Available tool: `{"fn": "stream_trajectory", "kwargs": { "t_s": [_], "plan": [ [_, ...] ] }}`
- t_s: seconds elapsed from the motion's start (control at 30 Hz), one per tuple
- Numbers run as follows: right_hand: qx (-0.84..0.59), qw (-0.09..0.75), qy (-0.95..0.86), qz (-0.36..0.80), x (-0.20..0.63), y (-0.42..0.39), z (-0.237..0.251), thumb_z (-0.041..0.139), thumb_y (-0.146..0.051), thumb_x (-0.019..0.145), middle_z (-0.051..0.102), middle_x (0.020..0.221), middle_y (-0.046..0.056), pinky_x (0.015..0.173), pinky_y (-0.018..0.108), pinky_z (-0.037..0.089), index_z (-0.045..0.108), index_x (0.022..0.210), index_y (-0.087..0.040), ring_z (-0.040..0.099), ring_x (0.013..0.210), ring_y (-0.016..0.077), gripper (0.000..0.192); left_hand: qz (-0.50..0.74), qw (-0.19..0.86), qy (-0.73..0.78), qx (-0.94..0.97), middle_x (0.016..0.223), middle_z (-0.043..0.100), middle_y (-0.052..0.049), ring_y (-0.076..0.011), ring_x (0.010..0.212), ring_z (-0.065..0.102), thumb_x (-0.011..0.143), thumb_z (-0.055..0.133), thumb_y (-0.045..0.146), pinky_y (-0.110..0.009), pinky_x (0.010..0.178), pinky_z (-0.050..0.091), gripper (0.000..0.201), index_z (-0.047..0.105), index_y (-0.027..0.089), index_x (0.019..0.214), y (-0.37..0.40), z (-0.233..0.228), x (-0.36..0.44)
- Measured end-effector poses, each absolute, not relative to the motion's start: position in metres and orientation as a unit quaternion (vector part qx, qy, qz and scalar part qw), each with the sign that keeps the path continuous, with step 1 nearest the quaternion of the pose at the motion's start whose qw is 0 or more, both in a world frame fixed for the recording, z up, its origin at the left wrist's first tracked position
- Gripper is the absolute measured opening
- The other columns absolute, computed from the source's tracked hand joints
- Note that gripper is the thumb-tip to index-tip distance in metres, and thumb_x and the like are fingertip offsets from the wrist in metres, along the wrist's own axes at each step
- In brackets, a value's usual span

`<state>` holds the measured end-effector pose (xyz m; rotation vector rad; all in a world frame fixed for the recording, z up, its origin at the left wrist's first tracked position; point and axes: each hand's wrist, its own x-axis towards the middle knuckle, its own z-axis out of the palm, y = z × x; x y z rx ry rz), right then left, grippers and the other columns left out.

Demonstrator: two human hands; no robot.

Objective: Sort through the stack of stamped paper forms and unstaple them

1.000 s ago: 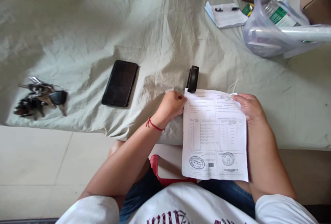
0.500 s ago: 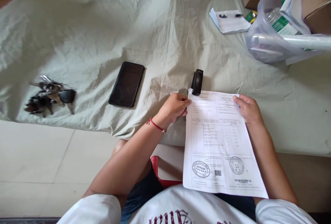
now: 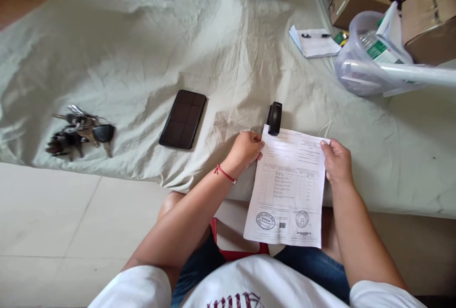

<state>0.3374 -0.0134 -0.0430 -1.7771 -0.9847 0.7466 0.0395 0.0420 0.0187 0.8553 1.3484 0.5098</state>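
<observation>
A wrinkled pale sheet [image 3: 142, 51] covers the bed. Over its near edge the printed paper [image 3: 288, 189] is held up, left hand [image 3: 245, 149] pinching its top left corner, right hand [image 3: 335, 161] gripping the top right. The black stapler [image 3: 274, 118] bites that left corner; keeping the page taut and square should let the staple seat cleanly.

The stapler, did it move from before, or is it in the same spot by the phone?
No. The stapler keeps its place right of the phone; only the camera shifted.

Phone [image 3: 183, 119] lies right of keys [image 3: 80, 130] on sheet [image 3: 142, 37].
</observation>
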Motion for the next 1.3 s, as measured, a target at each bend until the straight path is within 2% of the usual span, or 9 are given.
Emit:
{"fn": "stream_trajectory", "kwargs": {
  "t_s": [0.2,0.4,0.53,0.67,0.77,0.9,1.03,1.13,1.3],
  "plan": [
    [-0.741,0.436,-0.456,0.231,0.342,-0.018,-0.05,0.076,-0.081,0.089,0.078,0.083,0.003,0.073,0.04,0.064,0.073,0.095,-0.025,0.075,0.079,0.026,0.056,0.201,0.65,0.59,0.434,0.053,0.058,0.001,-0.0099,0.043,0.039,0.109,0.057,0.006,-0.029,0.049,0.026,0.038,0.064,0.019,0.075,0.038,0.015,0.039],
    [-0.769,0.418,-0.438,0.206,0.345,-0.018,-0.046,0.077,-0.068,0.085,0.078,0.084,0.004,0.076,0.043,0.064,0.075,0.103,-0.024,0.073,0.076,0.025,0.047,0.192,0.653,0.584,0.443,0.047,0.053,0.002,-0.0105,0.044,0.036,0.104,0.053,0.002,-0.029,0.05,0.025,0.037,0.062,0.02,0.072,0.036,0.004,0.04],
    [-0.77,0.411,-0.478,0.092,0.336,-0.015,-0.033,0.071,-0.053,0.087,0.084,0.107,0.011,0.098,0.052,0.067,0.078,0.11,-0.023,0.08,0.098,0.0284,0.039,0.173,0.63,0.587,0.478,0.047,0.057,0.001,-0.0108,0.043,0.034,0.102,0.055,0.004,-0.03,0.049,0.025,0.035,0.061,0.02,0.071,0.035,0.002,0.043],
    [-0.719,0.414,-0.556,0.039,0.312,0.001,-0.013,0.065,-0.049,0.098,0.083,0.115,0.014,0.095,0.052,0.069,0.079,0.114,-0.023,0.082,0.106,0.0296,0.034,0.16,0.616,0.587,0.499,0.046,0.057,0.001,-0.0107,0.042,0.035,0.098,0.056,0.004,-0.03,0.049,0.028,0.037,0.057,0.021,0.065,0.034,0.002,0.044],
    [-0.656,0.406,-0.636,0.008,0.291,0.028,0.002,0.061,-0.046,0.105,0.082,0.124,0.014,0.104,0.055,0.069,0.077,0.12,-0.025,0.081,0.119,0.0307,0.03,0.155,0.611,0.589,0.505,0.047,0.057,0.0,-0.0112,0.041,0.036,0.096,0.057,0.004,-0.031,0.048,0.028,0.038,0.056,0.022,0.063,0.034,0.0,0.045],
    [-0.606,0.32,-0.728,0.002,0.259,0.08,0.016,0.057,-0.048,0.112,0.076,0.154,0.018,0.129,0.06,0.055,0.073,0.142,-0.026,0.069,0.149,0.0346,0.04,0.155,0.605,0.588,0.515,0.047,0.058,-0.001,-0.0124,0.043,0.038,0.093,0.057,0.005,-0.032,0.05,0.029,0.037,0.056,0.023,0.061,0.035,-0.003,0.045],
    [-0.609,0.179,-0.77,0.062,0.216,0.127,0.011,0.051,-0.052,0.117,0.057,0.18,0.019,0.145,0.06,0.035,0.062,0.166,-0.019,0.051,0.171,0.0354,0.06,0.149,0.597,0.59,0.523,0.047,0.057,-0.002,-0.0128,0.044,0.039,0.091,0.058,0.003,-0.033,0.053,0.031,0.038,0.055,0.023,0.058,0.037,-0.003,0.045],
    [-0.639,0.091,-0.755,0.117,0.188,0.14,-0.001,0.044,-0.049,0.12,0.05,0.185,0.02,0.148,0.06,0.029,0.058,0.172,-0.009,0.039,0.179,0.0371,0.067,0.152,0.594,0.589,0.526,0.045,0.056,-0.001,-0.0128,0.045,0.039,0.089,0.06,0.001,-0.033,0.054,0.031,0.042,0.052,0.023,0.055,0.039,-0.004,0.046],
    [-0.662,0.079,-0.738,0.103,0.172,0.131,-0.009,0.039,-0.046,0.122,0.055,0.183,0.017,0.147,0.066,0.027,0.063,0.17,-0.013,0.037,0.18,0.0372,0.063,0.152,0.599,0.592,0.518,0.042,0.051,0.0,-0.0119,0.045,0.038,0.089,0.061,-0.001,-0.032,0.055,0.029,0.045,0.048,0.024,0.053,0.041,-0.001,0.048]
  ]
}}
